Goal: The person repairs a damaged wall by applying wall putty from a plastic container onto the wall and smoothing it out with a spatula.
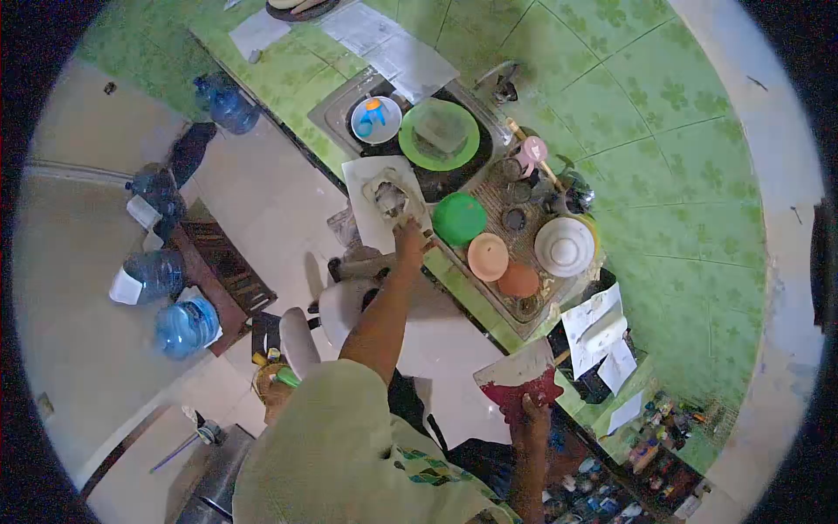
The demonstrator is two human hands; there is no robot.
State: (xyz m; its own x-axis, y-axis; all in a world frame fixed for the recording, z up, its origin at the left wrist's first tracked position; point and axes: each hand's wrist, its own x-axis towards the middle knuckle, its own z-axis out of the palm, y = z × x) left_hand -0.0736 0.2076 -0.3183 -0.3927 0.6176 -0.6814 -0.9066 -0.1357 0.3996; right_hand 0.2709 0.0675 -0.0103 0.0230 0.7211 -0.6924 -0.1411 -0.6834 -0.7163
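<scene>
White rectangular tray point(371, 188) is seen overhanging the green tiled bench point(288, 79) edge and is touched by left hand point(408, 236); grip cannot be told. Red-and-white flat board point(519, 375) is pinched by right hand point(532, 410) over open floor point(271, 201).

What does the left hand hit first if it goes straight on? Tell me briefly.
Probably the pale lump on the white board: the left hand sits at that board's near edge, pointing along the forearm toward it. Beyond lies the green plate in the sink. Depth is hard to judge.
</scene>
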